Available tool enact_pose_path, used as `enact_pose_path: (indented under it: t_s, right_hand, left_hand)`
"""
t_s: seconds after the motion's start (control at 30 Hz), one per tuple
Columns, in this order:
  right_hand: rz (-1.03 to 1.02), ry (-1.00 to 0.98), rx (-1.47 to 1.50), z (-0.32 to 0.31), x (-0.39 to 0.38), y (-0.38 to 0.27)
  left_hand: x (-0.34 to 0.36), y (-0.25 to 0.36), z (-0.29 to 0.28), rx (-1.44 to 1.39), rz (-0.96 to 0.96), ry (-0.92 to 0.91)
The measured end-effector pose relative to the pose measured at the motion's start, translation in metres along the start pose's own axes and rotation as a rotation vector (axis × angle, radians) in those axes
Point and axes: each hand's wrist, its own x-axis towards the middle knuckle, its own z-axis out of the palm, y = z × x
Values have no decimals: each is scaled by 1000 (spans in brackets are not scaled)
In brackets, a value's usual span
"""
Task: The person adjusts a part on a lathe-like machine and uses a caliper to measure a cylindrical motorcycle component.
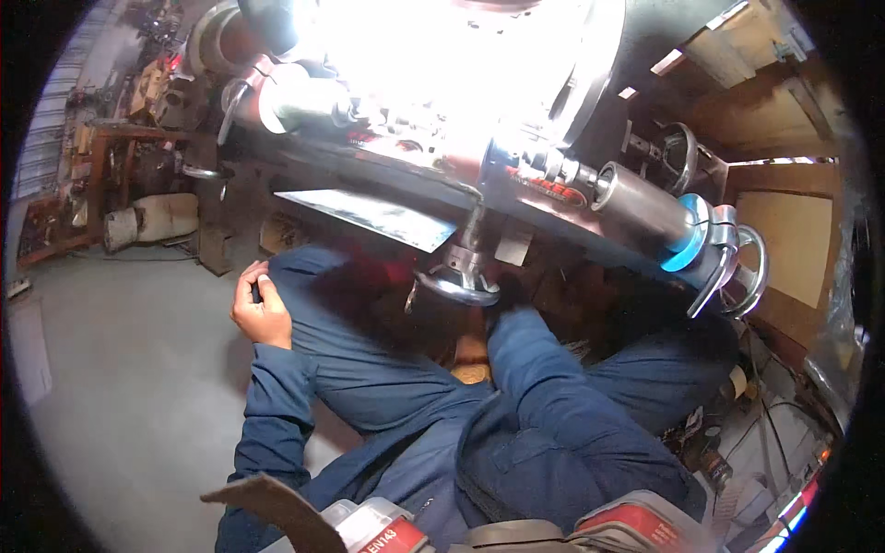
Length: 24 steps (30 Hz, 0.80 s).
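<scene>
My left hand (262,306) rests against my left knee with its fingers curled in, and nothing shows in it. My right forearm (544,359) reaches forward between my legs. At its end my right hand (510,297) is a dark shape in shadow, right beside a metal handwheel (461,288); its fingers cannot be made out, nor whether they touch the wheel. The handwheel sits below the front of a bench-mounted machine. To its left a flat, shiny metal plate (378,217) slopes toward me.
A steel cylinder with a blue ring (680,241) and a lever handwheel (751,272) stick out at the right. Another roller-like part (300,101) is at the upper left. Glare washes out the machine's top. Grey floor (138,369) lies left; cables and clutter lie right.
</scene>
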Motion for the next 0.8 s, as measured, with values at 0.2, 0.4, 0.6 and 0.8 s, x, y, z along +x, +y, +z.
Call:
enact_pose_path:
  t_s: [0.2, 0.4, 0.6, 0.8]
  right_hand:
    - [-60, 4, -194, -50, -42, 47]
    - [-317, -75, -337, -87, -99, 27]
    - [41, 122, -80, 25, 20, 154]
    - [175, 166, 263, -66, -56, 59]
  left_hand:
    - [-2, 3, -2, 63, 21, -24]
    - [-21, 2, -44, 121, -45, 58]
    - [-4, 21, 1, 83, 40, -6]
    - [-14, 10, -15, 131, -6, -5]
